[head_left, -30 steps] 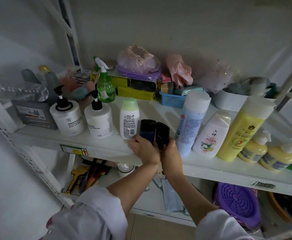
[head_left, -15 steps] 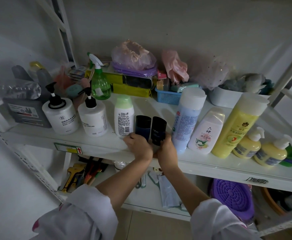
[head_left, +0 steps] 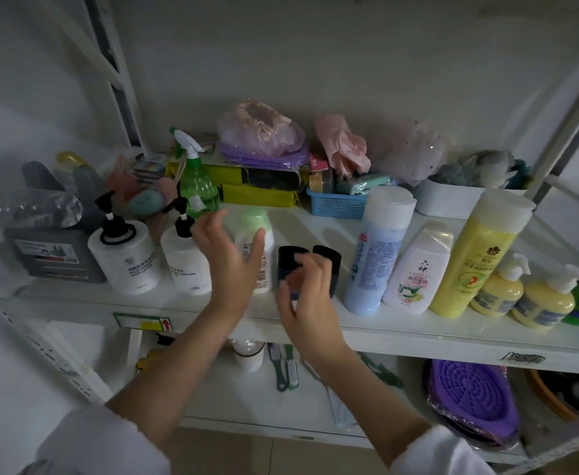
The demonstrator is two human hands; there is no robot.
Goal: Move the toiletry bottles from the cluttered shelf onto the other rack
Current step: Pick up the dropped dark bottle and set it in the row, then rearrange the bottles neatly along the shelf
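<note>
Two small dark bottles (head_left: 290,260) stand side by side on the white shelf (head_left: 401,330). My right hand (head_left: 307,303) hovers in front of them, fingers loosely curled, holding nothing. My left hand (head_left: 228,258) is raised with spread fingers in front of a white bottle with a green cap (head_left: 255,224). To the left stand two white pump bottles (head_left: 127,257). To the right are a tall blue bottle (head_left: 374,250), a white bottle (head_left: 418,265), a tall yellow bottle (head_left: 476,252) and two small yellow pump bottles (head_left: 521,293).
Behind the bottles sit a green spray bottle (head_left: 197,183), yellow packs, a blue basket (head_left: 338,204), a white tub (head_left: 452,198) and bagged items. A grey box (head_left: 49,253) is at the far left. The lower shelf holds brushes and a purple mat (head_left: 470,395).
Both hands have let go of the two dark bottles, which now stand on the shelf. The left hand rose and opened toward the green-capped bottle; the right hand drew back slightly.
</note>
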